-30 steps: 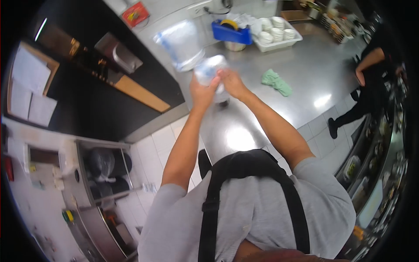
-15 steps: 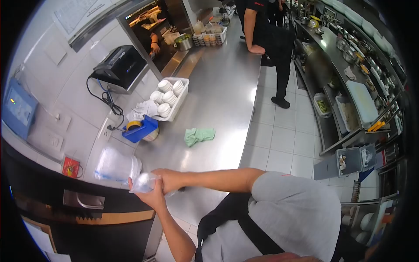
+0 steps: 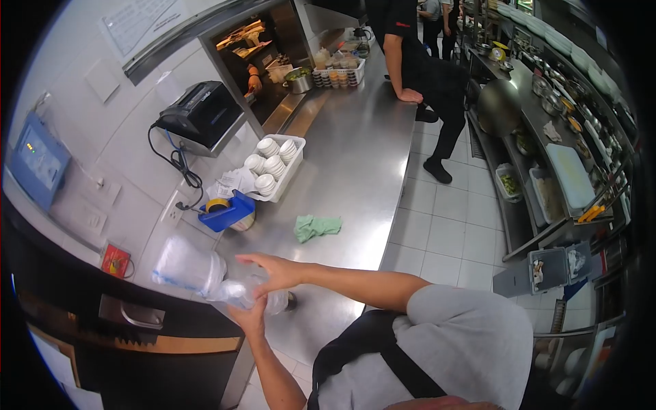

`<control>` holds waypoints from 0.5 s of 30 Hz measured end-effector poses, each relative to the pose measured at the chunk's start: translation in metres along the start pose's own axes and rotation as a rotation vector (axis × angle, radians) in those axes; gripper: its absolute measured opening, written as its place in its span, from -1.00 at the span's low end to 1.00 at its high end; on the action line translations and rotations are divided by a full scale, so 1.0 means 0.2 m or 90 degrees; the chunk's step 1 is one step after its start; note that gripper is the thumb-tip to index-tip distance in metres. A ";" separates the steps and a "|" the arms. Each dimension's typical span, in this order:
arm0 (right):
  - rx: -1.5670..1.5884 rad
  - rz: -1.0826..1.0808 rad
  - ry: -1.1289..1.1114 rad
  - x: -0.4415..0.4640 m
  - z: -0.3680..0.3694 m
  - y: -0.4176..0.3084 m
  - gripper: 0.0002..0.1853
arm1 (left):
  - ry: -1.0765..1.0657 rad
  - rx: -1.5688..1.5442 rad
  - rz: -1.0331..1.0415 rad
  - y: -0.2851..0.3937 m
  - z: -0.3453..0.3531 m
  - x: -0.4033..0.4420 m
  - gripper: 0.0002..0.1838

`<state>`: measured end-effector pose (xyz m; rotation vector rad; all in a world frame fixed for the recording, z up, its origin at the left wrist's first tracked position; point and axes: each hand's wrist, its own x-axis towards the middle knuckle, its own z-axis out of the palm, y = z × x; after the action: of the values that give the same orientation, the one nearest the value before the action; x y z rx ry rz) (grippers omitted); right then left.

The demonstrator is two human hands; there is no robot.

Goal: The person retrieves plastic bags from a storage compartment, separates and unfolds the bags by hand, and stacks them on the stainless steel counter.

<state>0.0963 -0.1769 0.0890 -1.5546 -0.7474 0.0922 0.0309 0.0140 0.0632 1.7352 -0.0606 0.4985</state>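
Observation:
A clear plastic bag [image 3: 236, 292] is between my hands over the near left end of the steel counter [image 3: 355, 205]. My left hand [image 3: 251, 316] grips the bag from the near side. Above it, my right hand [image 3: 273, 272] has its thumb and fingers spread, with the thumb by the bag. Beneath my right forearm a clear container [image 3: 277, 302] shows partly. A stack of clear plastic bags [image 3: 184, 265] lies against the wall, just left of my hands. A crumpled green cloth [image 3: 318, 228] rests on the counter.
A blue tape dispenser [image 3: 227, 211] and a white basket of stacked white lids [image 3: 277, 167] stand along the wall. A black printer [image 3: 200, 119] is mounted above. At the counter's far side a person in black [image 3: 434, 75] leans a hand on it. Shelves [image 3: 526, 157] run along the right.
My right hand has opened, its fingers spreading off the bag. The view has shifted slightly since half a second ago, after a large turn to the right before that.

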 end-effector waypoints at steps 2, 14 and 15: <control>-0.046 -0.121 0.024 0.09 0.07 -0.02 0.10 | 0.021 0.029 0.052 0.05 0.04 -0.01 -0.21; -0.025 0.015 -0.040 0.05 0.14 0.09 -0.23 | -0.105 0.139 -0.019 0.02 -0.10 -0.03 0.05; -0.049 -0.003 -0.052 0.03 0.09 0.05 -0.24 | -0.133 0.060 -0.045 0.04 -0.17 -0.02 0.11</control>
<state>0.0971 -0.1579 0.0804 -1.6302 -0.8277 0.1249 0.0159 0.0432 0.0737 1.8699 -0.1265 0.2700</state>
